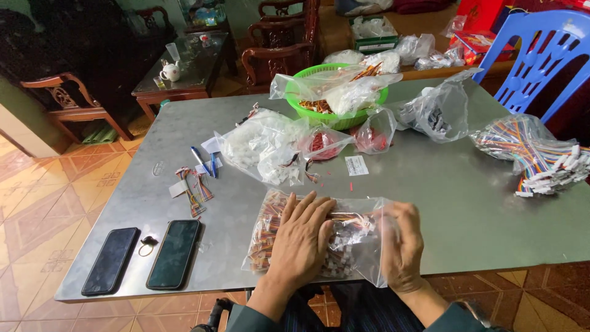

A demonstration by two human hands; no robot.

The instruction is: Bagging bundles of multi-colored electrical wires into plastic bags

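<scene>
From my remote seat I saw a grey metal surface (467,203) filling the head view, with a blue plastic chair (534,61) standing behind its far right corner. A green basket (344,117) sat near the far edge with clear bags of small parts laid over and beside it, and a bag of rainbow ribbon cables (528,150) lay at the right side, white connectors spilling toward the edge. Closer in, a clear bag of wire harnesses (316,237) lay flat at the near edge, directly before the person. The left hand (301,237) rested open on top of that bag, palm down, fingers spread and pressing on the plastic. The right hand (402,243) was closed on the bag's right end, its fingers curled into the plastic and partly veiled by it. Two dark phones (144,257) lay side by side at the near left corner, a small black ring-shaped item between them. Beyond them lay a loose bundle of coloured wires (195,190), and just past that a blue pen (198,157) on scraps of white paper.
</scene>
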